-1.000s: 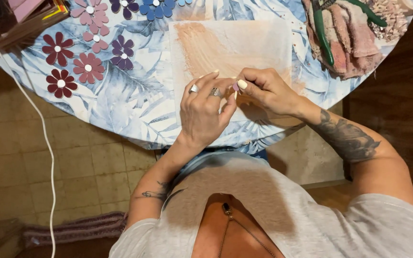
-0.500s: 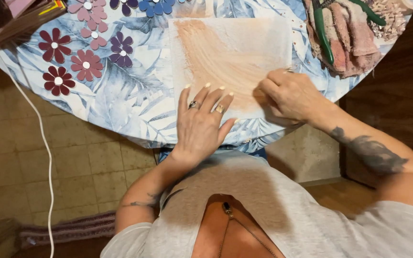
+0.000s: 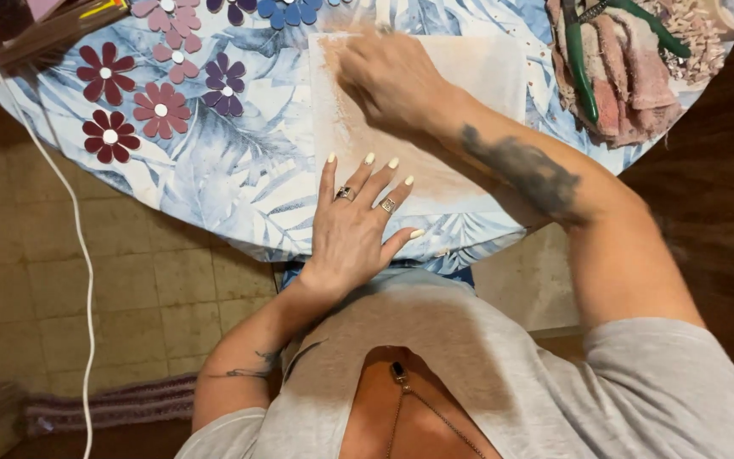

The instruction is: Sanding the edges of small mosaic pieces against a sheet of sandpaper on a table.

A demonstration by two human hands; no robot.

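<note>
- Two hands over one pale sheet [image 3: 477, 76] on the leaf-print tablecloth [image 3: 214, 178]; the sheet's near edge sits close to the table rim, open cloth to its left before the cut-out flowers [image 3: 159, 81].
- Versus half a second ago: right hand [image 3: 388, 76] has crossed from the sheet's right edge to its upper left.
- Left hand [image 3: 354, 229] flat, fingers spread, pinning the near edge, holding nothing.
- Right hand palm-down, fingers curled, blurred; grip cannot be told.

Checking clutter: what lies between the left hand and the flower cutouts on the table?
Head view: only bare leaf-print tablecloth separates the left hand from the flower cutouts; nothing else lies there.
</note>
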